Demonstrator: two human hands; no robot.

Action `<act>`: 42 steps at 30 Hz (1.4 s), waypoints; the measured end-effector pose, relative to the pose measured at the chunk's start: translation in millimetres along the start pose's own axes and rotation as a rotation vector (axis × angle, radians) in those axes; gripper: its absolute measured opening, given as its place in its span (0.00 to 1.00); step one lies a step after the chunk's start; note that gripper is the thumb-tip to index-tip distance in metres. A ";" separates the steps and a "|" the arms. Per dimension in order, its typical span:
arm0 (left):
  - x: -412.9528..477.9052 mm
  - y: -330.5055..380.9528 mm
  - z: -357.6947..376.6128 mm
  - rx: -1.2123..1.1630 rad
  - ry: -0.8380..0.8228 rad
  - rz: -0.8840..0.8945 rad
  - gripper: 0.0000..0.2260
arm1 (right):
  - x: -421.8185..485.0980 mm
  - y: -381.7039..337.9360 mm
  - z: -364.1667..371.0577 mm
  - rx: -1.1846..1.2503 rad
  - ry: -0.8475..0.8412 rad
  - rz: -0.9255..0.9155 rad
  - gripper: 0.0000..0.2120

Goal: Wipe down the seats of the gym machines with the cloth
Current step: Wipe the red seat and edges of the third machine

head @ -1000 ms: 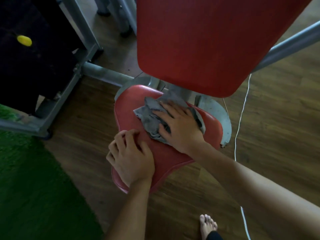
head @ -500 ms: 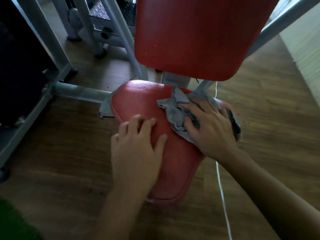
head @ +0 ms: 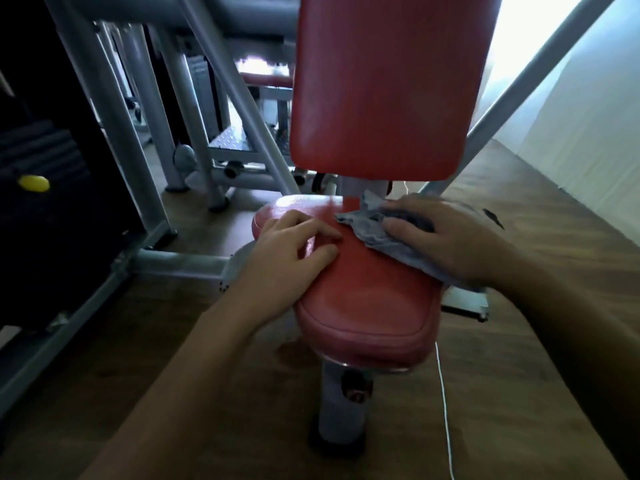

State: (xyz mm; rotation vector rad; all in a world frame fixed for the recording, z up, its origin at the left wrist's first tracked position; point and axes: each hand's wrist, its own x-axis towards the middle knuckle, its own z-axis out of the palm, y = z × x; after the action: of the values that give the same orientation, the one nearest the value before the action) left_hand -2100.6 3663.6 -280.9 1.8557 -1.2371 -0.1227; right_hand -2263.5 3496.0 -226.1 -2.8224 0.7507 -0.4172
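Note:
A red padded seat (head: 367, 299) of a gym machine sits in front of me on a grey post, with a red backrest (head: 384, 84) upright behind it. A crumpled grey cloth (head: 372, 225) lies on the seat's far right part. My right hand (head: 450, 240) presses flat on the cloth and covers most of it. My left hand (head: 291, 258) rests on the seat's left side, fingers spread, with nothing in it.
Grey steel frames (head: 114, 109) of the machines stand at the left and behind. A black weight stack with a yellow pin (head: 33, 183) is at the far left. A thin white cord (head: 445, 403) hangs down right of the seat post. Wooden floor (head: 540, 216) lies all around.
My right hand has slid the cloth toward the seat's far right side. My left hand has stayed on the seat's left part. My view has dropped lower and tilted up.

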 end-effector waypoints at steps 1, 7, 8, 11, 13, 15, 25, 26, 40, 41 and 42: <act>-2.1 0.2 1.2 -0.022 -0.002 0.005 0.10 | 0.4 2.5 0.7 -0.018 0.011 -0.003 0.29; -9.5 2.8 -1.2 -0.023 -0.029 0.038 0.09 | -2.3 3.0 15.0 -0.073 0.000 -0.019 0.31; -10.2 3.3 -1.8 -0.013 -0.034 0.027 0.08 | -1.8 1.3 16.2 -0.105 0.009 -0.009 0.30; -13.1 5.6 -3.0 0.049 -0.026 -0.013 0.09 | -4.3 -8.1 9.3 -0.160 -0.022 0.003 0.30; -15.7 8.6 -3.6 0.101 -0.014 -0.031 0.12 | -8.0 -15.7 1.4 -0.129 -0.064 0.012 0.32; -16.7 8.7 -3.1 0.112 0.017 -0.044 0.11 | -16.4 -24.3 -1.4 -0.131 -0.060 -0.009 0.34; 0.2 21.4 -8.4 -0.263 0.138 -0.170 0.08 | -29.3 9.9 -20.3 -0.004 -0.086 -0.157 0.26; 3.9 28.9 -6.5 -0.200 0.109 -0.163 0.09 | -23.8 18.2 -16.2 -0.006 -0.110 -0.151 0.23; 15.7 91.0 -10.2 0.224 -0.422 -0.090 0.16 | 10.5 62.9 4.7 1.114 0.032 0.257 0.21; 11.9 92.0 -18.8 0.220 -0.424 -0.133 0.17 | 8.5 61.5 3.7 1.094 0.018 0.227 0.20; 8.5 94.4 -24.5 0.250 -0.415 -0.178 0.23 | 7.9 60.9 4.4 1.042 0.013 0.207 0.19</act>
State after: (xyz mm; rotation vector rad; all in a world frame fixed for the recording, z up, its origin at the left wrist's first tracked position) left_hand -2149.9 3660.4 -196.4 2.2336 -1.4108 -0.4909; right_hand -2283.3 3440.5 -244.0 -1.7564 0.5707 -0.5723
